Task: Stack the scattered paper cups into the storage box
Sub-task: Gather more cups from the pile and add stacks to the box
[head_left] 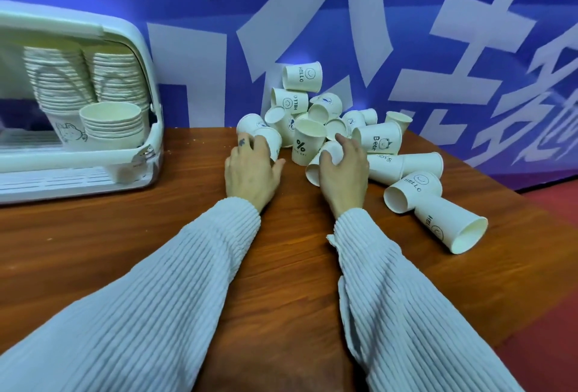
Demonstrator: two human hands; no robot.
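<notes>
Several white paper cups lie heaped against the blue wall at the back of the wooden table. My left hand curls its fingers round a cup lying on its side at the heap's left edge. My right hand grips another tipped cup at the front of the heap. An upright cup with a percent sign stands between the two hands. The white storage box stands at the left with its front open, and stacks of cups sit inside it.
Two "HELLO" cups lie on their sides at the right, near the table's right edge. Beyond that edge is a red floor. A blue wall with large white characters closes the back.
</notes>
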